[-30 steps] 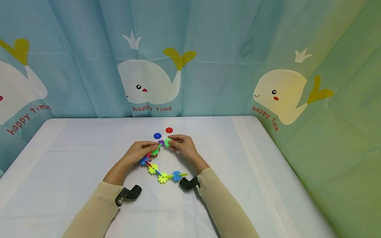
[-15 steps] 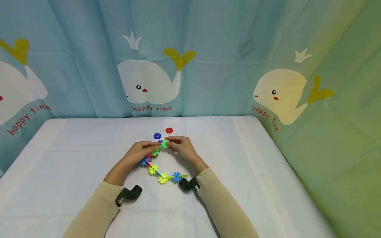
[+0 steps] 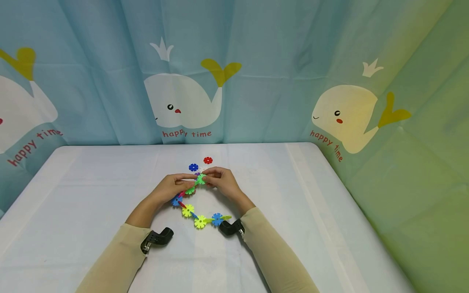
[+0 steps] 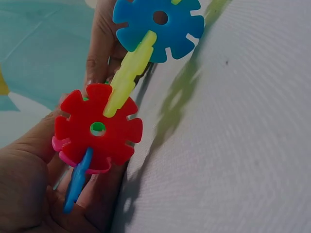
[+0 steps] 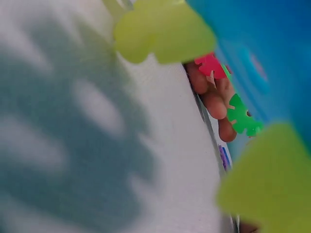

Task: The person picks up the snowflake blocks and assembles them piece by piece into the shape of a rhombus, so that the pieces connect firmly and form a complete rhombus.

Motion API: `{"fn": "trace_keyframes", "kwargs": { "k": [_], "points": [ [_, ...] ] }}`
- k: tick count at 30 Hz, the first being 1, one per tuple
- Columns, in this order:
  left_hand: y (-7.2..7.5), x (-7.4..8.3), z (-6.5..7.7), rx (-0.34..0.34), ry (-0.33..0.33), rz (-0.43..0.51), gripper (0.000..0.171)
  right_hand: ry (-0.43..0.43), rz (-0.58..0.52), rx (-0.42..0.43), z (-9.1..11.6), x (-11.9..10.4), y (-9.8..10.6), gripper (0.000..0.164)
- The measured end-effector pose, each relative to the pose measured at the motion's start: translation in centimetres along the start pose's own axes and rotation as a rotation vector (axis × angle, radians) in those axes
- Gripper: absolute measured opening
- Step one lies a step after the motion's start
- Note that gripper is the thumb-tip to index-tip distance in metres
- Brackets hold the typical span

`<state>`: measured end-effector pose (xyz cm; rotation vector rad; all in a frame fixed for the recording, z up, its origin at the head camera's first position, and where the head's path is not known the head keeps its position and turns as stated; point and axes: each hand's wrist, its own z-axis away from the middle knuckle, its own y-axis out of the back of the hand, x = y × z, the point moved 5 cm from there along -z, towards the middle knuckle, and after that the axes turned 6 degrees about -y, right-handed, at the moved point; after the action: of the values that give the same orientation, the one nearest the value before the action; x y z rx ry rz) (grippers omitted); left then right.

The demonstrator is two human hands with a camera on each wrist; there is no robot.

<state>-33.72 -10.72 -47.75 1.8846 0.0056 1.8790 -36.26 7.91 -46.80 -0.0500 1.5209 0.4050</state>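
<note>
On the worktop (image 3: 91, 191), wide open room lies to the left of the left hand (image 3: 172, 189) and to the right of the right hand (image 3: 221, 181). The narrow gap between their fingertips is blocked by a green disc (image 3: 201, 179). Just beyond, a blue disc (image 3: 193, 167) and a red disc (image 3: 208, 160) obstruct the way, with the curtain (image 3: 264, 49) walling off the far edge. Nearer the person, the curved chain (image 3: 188, 210) bars the middle, its end close to the right wrist's black camera (image 3: 230, 228); inside the curve is open worktop. Between the forearms, the near side offers passage.
</note>
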Motion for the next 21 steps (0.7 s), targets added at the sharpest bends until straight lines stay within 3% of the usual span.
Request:
{"fn": "trace_keyframes", "kwargs": {
  "k": [10, 17, 21],
  "points": [
    [-0.1, -0.4, -0.1, 0.026, 0.016, 0.039, 0.045, -0.038, 0.008, -0.041, 0.2, 0.2, -0.2, 0.025],
    [-0.1, -0.2, -0.1, 0.017, 0.011, 0.037, 0.047, -0.034, 0.033, -0.072, 2.0, -2.7, -0.6, 0.024],
    [-0.1, -0.2, -0.1, 0.012, 0.020, 0.029, 0.046, -0.034, 0.034, -0.075, 2.1, -2.8, -0.7, 0.024]
  ]
}}
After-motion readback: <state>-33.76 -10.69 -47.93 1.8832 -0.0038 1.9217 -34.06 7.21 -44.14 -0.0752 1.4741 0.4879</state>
